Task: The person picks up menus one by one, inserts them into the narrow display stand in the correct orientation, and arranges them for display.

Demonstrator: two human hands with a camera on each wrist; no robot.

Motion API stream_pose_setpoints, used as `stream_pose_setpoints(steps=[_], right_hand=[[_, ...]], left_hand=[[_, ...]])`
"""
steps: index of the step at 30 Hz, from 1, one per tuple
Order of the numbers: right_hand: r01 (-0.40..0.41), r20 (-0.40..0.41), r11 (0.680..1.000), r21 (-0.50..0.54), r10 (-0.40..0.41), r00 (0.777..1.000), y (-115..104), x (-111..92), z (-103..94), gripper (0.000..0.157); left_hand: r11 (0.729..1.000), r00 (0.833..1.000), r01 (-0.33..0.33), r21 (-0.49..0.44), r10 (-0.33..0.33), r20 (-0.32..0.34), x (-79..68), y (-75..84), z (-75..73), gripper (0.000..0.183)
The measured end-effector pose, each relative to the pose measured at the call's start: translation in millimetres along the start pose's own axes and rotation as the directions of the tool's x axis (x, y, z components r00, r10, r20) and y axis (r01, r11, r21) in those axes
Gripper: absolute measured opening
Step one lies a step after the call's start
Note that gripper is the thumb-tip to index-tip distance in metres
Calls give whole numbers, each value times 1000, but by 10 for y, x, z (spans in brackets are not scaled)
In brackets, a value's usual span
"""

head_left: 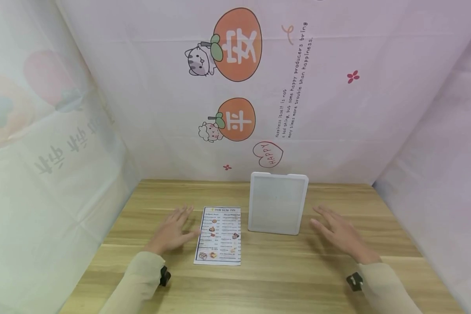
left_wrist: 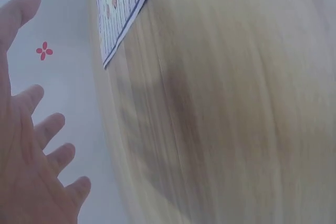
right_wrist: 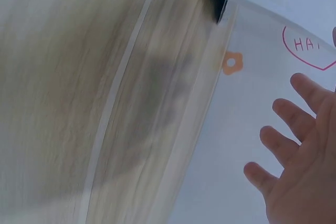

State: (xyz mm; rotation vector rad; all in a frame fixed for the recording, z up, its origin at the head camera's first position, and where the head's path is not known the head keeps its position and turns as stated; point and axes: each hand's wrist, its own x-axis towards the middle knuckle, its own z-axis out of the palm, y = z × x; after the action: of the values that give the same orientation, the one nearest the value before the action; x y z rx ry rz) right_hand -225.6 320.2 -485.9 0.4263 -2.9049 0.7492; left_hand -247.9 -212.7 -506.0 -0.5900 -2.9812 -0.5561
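A printed menu sheet headed DIM SUM INN (head_left: pixel 220 237) lies on the wooden table. To its right a white-framed panel (head_left: pixel 278 204) with a pale grey face stands propped up, leaning slightly back; what supports it is hidden. My left hand (head_left: pixel 172 232) is just left of the menu, fingers spread, thumb towards the sheet's edge; in the left wrist view its fingers hold nothing. Right of the panel, my right hand (head_left: pixel 340 234) hovers with fingers extended and apart from it. The right wrist view shows that hand (right_wrist: pixel 304 145) with nothing in it and the panel's corner above.
The wood-grain table (head_left: pixel 267 279) meets a printed white cloth (head_left: pixel 329 131) at the back. More cloth hangs at the left and right sides. Dark wrist-worn devices sit at both cuffs, the left one (head_left: pixel 165 276) and the right one (head_left: pixel 355 281).
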Motion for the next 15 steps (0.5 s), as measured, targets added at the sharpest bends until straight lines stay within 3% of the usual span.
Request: stream_pose_setpoints(steps=[8,15], right_hand=[[-7,4,995,96,6,1000,-92,45,29,60],[14,-18,992,124,-12,1000,-141,89,78,50]], left_hand=[[990,998,57,-125,-52,47,17,25,29,95],[957,991,113,-265,-88,104,66,19,86,95]])
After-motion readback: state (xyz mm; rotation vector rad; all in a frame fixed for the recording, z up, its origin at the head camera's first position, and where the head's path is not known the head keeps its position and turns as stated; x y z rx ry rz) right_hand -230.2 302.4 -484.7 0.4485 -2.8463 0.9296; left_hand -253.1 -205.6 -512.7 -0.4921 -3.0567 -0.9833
